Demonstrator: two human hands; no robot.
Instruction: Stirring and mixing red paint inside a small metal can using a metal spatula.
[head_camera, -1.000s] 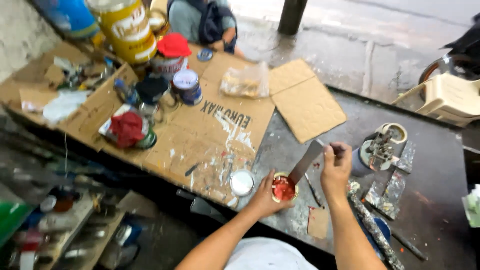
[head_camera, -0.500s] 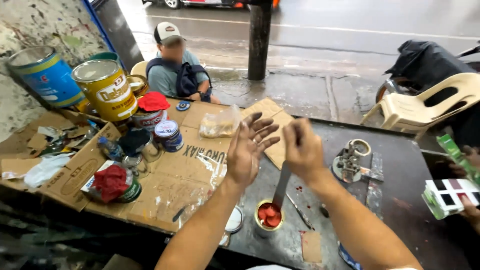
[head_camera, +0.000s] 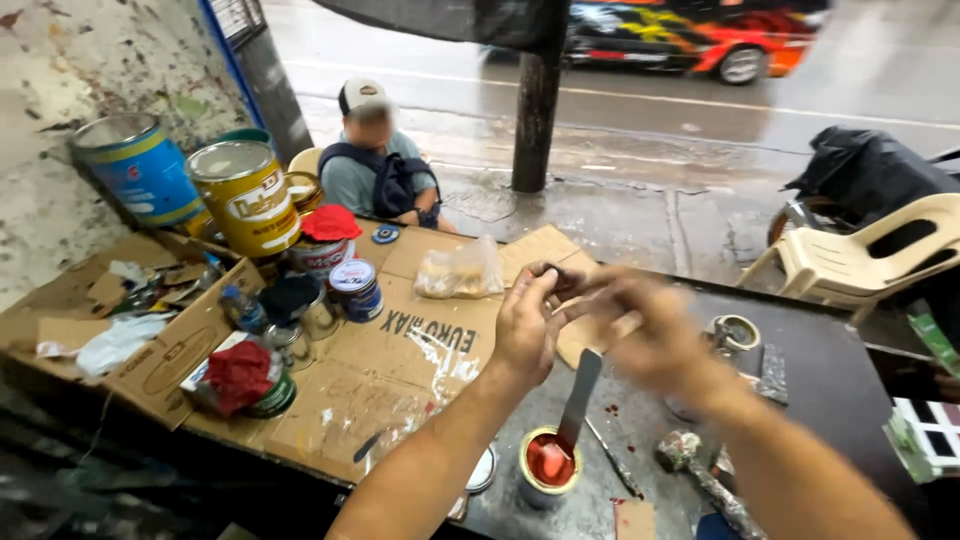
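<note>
Both hands (head_camera: 585, 315) raised, touching – right blurred; spatula (head_camera: 579, 400) in can (head_camera: 547, 462)

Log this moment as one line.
left hand: raised, touching right hand | right: blurred | metal spatula: standing in small red-paint can

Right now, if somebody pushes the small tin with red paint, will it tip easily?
Probably yes. The small open tin looks light for its size, and the flat metal blade leans out of it well above the rim, so a push could tip it. With no lid on, the red paint would likely spill.
</note>
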